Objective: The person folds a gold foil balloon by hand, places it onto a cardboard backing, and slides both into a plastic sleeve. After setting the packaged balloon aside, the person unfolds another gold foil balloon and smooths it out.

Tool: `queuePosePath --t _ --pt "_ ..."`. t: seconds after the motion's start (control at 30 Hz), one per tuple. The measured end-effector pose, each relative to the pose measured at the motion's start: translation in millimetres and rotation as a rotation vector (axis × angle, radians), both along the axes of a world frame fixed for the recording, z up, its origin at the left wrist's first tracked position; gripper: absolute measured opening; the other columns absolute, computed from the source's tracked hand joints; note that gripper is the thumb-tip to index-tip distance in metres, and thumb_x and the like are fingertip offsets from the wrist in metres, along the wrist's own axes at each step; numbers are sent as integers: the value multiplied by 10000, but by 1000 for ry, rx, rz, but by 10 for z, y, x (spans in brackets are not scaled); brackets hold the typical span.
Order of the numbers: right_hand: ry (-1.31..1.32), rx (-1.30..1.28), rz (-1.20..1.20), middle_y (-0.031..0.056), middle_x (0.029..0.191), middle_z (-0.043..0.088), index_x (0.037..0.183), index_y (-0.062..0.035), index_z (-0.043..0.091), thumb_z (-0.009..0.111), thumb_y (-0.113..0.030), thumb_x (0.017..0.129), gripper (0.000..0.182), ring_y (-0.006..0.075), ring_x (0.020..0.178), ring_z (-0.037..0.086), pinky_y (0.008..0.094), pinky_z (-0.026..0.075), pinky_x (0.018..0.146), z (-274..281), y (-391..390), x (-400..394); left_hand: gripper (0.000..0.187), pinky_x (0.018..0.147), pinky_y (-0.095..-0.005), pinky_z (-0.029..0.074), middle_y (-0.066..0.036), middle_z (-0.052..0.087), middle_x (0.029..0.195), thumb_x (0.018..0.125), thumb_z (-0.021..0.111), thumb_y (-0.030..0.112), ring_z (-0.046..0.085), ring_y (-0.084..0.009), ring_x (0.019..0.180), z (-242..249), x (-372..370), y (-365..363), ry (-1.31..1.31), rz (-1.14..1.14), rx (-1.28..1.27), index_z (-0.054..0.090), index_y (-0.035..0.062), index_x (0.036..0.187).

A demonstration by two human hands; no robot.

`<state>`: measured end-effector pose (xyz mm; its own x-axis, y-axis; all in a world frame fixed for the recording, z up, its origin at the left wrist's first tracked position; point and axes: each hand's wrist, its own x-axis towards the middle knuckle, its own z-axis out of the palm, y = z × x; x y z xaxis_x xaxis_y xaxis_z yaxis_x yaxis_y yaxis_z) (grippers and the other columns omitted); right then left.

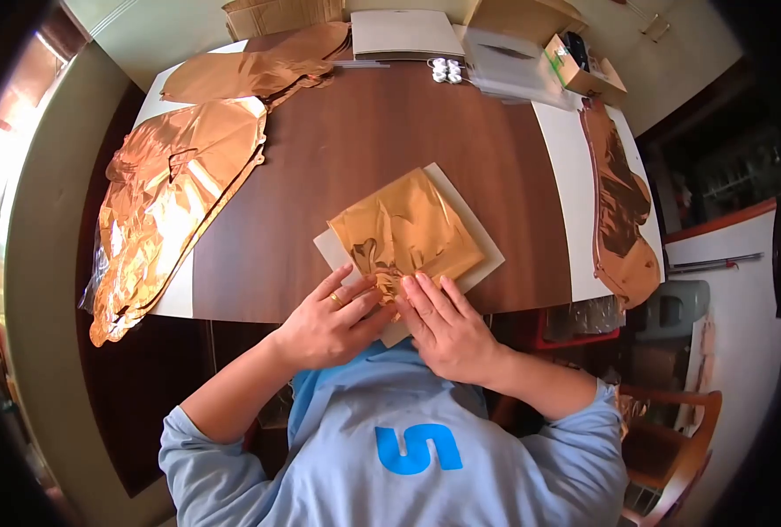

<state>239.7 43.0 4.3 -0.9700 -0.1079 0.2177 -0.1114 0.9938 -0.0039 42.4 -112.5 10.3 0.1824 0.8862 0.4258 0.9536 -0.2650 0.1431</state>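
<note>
A gold-coloured foil sheet, apparently a flat foil balloon (pixel 408 224), lies folded into a rough square with creases near its front corner. Under it is a white square card (pixel 489 252), turned cornerwise near the front edge of the table. My left hand (pixel 333 323), with a ring on one finger, rests on the front left of the foil with its fingers stretched out. Beside it, my right hand (pixel 452 334) lies flat on the front corner, fingers extended. Both sets of fingertips touch the foil, and neither hand grips anything visible.
Shiny copper foil balloons (pixel 175 176) cover the table's left side, with more foil (pixel 250 70) behind. Another foil piece (pixel 619 211) lies at right. White cards (pixel 406 33), small white spools (pixel 446 70), clear plastic sleeves (pixel 509 66) and an open box (pixel 583 70) stand at the back.
</note>
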Motion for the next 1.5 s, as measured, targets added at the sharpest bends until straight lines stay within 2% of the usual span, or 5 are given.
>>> queuePosePath --t 0.2,0.47,0.9,1.23,1.5 --pt "-42 -154 -179 260 1564 328 1488 61 357 741 -406 790 923 393 1470 299 556 214 1200 -34 199 123 406 1089 -522 417 -74 609 1144 817 735 280 606 -273 1173 -19 -19 -10 3 -12 -48 700 138 1196" --pt "-66 -105 -299 281 1560 314 1481 84 357 614 -542 876 908 420 1463 292 575 194 1198 8 353 204 433 1075 -500 432 -72 599 1115 805 743 294 602 -270 1150 52 -30 8 -8 -29 -74 685 107 1191" --pt "-110 -247 -294 321 1575 199 1566 -262 319 692 -575 822 889 541 1447 185 664 185 1155 26 164 64 386 1101 -536 390 -65 605 1143 849 706 309 609 -263 1156 198 -70 82 -99 -51 -206 694 118 1185" --pt "-163 -247 -334 326 1581 160 1510 -259 433 721 -551 806 815 529 1481 92 724 144 1129 -30 144 78 737 1194 -544 192 -143 373 1578 983 436 581 297 -340 1484 -75 -38 1038 -64 -87 -269 383 86 1526" --pt "-134 -231 -356 334 1571 181 1556 -335 329 724 -561 798 885 538 1453 178 717 179 1125 24 119 59 781 1218 -537 126 -156 365 1579 957 469 597 290 -350 1485 6 -344 856 149 270 -271 410 44 1504"
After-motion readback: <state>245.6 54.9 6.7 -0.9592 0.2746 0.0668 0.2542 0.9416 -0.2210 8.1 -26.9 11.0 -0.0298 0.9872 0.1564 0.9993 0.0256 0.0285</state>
